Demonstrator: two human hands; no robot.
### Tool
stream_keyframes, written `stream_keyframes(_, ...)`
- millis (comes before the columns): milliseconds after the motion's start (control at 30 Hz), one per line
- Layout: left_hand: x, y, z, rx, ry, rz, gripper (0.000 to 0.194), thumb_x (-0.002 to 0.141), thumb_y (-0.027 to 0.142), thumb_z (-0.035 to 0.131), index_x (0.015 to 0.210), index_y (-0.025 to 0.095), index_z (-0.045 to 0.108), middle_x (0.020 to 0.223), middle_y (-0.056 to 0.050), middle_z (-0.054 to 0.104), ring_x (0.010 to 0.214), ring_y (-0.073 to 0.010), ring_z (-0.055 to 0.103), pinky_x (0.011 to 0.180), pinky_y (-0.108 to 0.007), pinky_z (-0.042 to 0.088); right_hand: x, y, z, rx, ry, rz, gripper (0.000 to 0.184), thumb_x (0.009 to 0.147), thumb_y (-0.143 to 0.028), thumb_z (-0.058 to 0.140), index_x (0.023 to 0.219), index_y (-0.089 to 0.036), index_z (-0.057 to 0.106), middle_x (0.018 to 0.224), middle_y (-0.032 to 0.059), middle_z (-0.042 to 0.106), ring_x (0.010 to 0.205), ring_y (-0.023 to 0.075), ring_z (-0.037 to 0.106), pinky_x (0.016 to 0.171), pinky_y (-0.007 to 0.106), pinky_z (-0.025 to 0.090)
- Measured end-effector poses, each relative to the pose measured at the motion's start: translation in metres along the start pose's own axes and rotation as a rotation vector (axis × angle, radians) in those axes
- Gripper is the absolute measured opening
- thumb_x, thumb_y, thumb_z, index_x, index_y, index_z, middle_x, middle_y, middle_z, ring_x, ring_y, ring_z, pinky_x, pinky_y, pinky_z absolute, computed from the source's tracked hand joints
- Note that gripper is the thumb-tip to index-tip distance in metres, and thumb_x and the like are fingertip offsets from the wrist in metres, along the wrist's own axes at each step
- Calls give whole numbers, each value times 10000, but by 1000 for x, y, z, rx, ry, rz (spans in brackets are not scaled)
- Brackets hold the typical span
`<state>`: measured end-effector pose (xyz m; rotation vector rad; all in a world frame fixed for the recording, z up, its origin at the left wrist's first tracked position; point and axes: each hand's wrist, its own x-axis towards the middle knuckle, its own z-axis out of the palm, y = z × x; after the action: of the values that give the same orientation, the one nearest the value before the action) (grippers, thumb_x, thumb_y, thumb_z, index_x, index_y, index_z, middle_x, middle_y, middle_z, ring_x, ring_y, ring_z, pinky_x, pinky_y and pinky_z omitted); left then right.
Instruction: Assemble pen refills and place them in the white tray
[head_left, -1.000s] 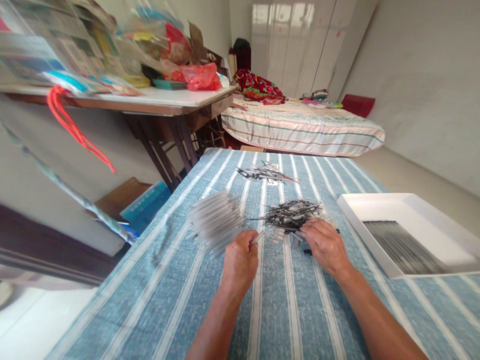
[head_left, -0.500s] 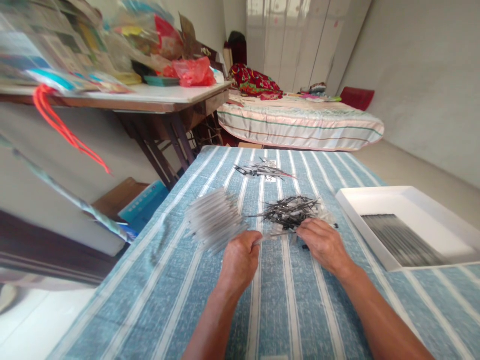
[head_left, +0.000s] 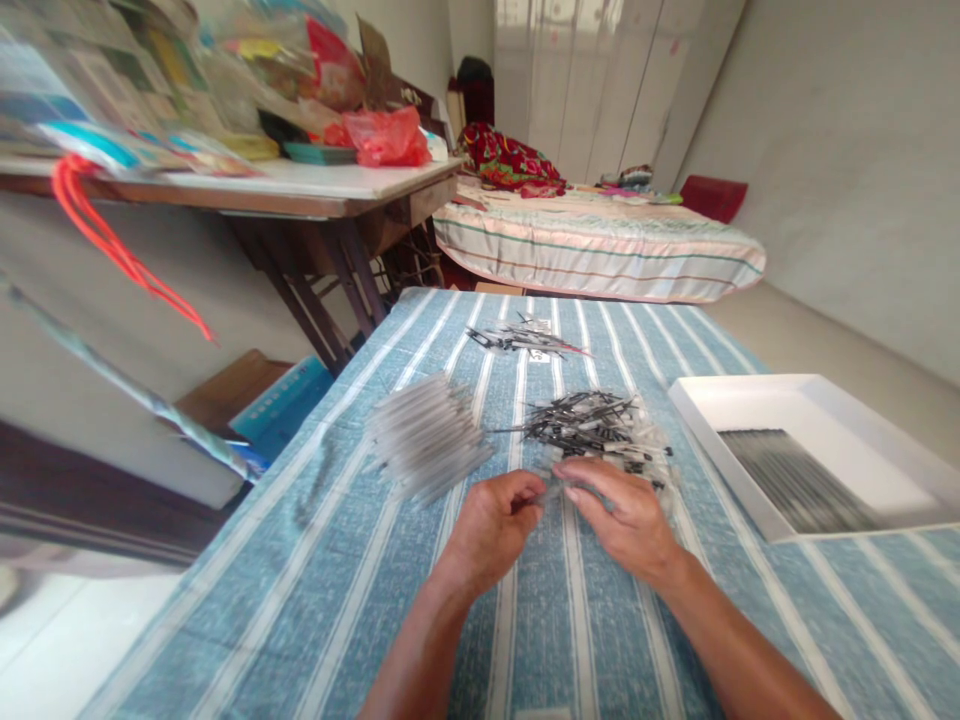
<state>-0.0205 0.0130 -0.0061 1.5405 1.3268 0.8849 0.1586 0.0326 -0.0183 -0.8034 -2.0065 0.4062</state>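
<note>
Apparently for close work, the left hand (head_left: pixel 493 525) pinches a blurred piece (head_left: pixel 553 484) between both hands; the right hand's (head_left: pixel 619 510) fingers are narrow, their grip impossible to tell. Pile (head_left: pixel 581 420) and tubes (head_left: pixel 427 435) lie just beyond, presumably for reach.

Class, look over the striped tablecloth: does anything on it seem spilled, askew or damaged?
Nothing is plainly spilled or damaged. Two heaps look untidy: the dark pile beyond the right hand and the smaller far pile, pieces lying at odd angles, unlike the aligned rods in the white box.
</note>
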Motion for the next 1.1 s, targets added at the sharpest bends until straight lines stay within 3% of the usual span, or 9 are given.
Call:
stream_keyframes(100,0,6,1,-247,54,-43,55,693,170,595,743,156,613,621,27,582,586,-105,519,563,-208,380,0,4,-5,-2,126,130,258,841,-163,507,1087,-216,565,1010,63,645,877,164,622,793,313,519)
stream_keyframes(200,-2,13,-1,-494,113,-71,137,653,177,661,773,153,601,653,15,612,603,-103,534,573,-204,393,-2,24,-12,-158,184,126,181,843,-163,490,954,-208,625,913,62,646,851,174,613,778,329,513)
stream_keyframes(333,-3,18,-4,-605,147,-57,167,652,183,676,805,151,619,641,11,612,583,-101,538,582,-220,424,-6,46,-13,-428,4,30,240,826,-101,462,892,-195,673,1023,104,618,1022,225,544,858,403,473)
stream_keyframes(467,-4,16,-3,-611,122,-17,381,667,154,645,1047,178,631,654,27,593,557,-92,526,566,-233,444,-8,47,-6,-610,-230,-26,287,762,-34,499,900,-198,690,1205,121,543,1250,299,337,934,494,389)
stream_keyframes(600,-5,15,-1,-575,61,3,404,699,149,604,1101,185,628,657,29,588,539,-78,514,547,-226,448,-11,46,-2,-671,-322,-14,281,748,-29,513,914,-176,686,1252,141,507,1287,321,268,948,517,358)
stream_keyframes(800,-4,14,-1,-547,24,-26,342,706,151,593,1045,166,634,636,34,577,495,-70,496,499,-216,432,-12,46,-3,-607,-302,9,270,763,-54,501,923,-175,682,1196,132,544,1268,299,306,955,500,355)
stream_keyframes(933,-3,15,-1,-537,39,-53,334,709,178,600,1042,156,615,622,30,587,466,-66,473,461,-203,410,-8,49,-14,-526,-231,-6,250,755,-105,523,943,-178,670,1145,122,563,1220,287,369,952,489,368)
stream_keyframes(1033,-3,15,-1,-527,48,-76,312,705,193,605,1014,155,618,608,27,589,463,-66,459,430,-187,382,-6,52,-30,-513,-169,10,200,776,-121,512,890,-171,667,1011,109,609,1088,250,483,887,411,426)
stream_keyframes(1100,-3,16,-1,-516,59,-89,300,701,199,605,998,155,622,605,22,592,472,-69,456,409,-175,356,-6,52,-39,-526,-205,34,179,803,-132,494,814,-188,664,867,74,637,925,208,554,782,331,456)
